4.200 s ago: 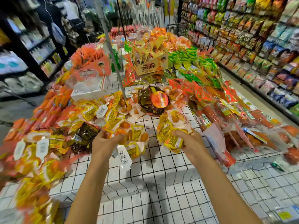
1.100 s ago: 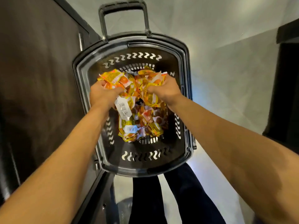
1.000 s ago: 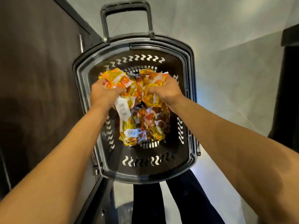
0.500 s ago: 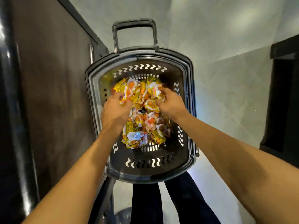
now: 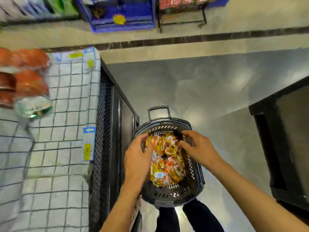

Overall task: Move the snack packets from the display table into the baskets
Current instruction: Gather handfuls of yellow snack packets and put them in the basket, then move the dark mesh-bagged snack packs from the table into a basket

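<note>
A black plastic basket (image 5: 195,186) stands on the floor beside the display table (image 5: 63,124). Inside it lies a heap of small yellow and orange snack packets (image 5: 167,164). My left hand (image 5: 138,161) hovers above the basket's left side with fingers loosely spread and nothing in it. Over the basket's right side my right hand (image 5: 197,148) is also empty, its fingers relaxed. Both hands are apart from the packets.
Orange-red packets (image 5: 25,77) lie at the table's left end on its white gridded cover. A black mesh side panel (image 5: 102,148) runs next to the basket. A dark unit (image 5: 287,144) stands at the right. Blue shelving (image 5: 123,14) is across the aisle.
Both hands have let go of the packets, which now lie in the basket. The hands have lifted and opened. The view has risen, and the display table has come into sight.
</note>
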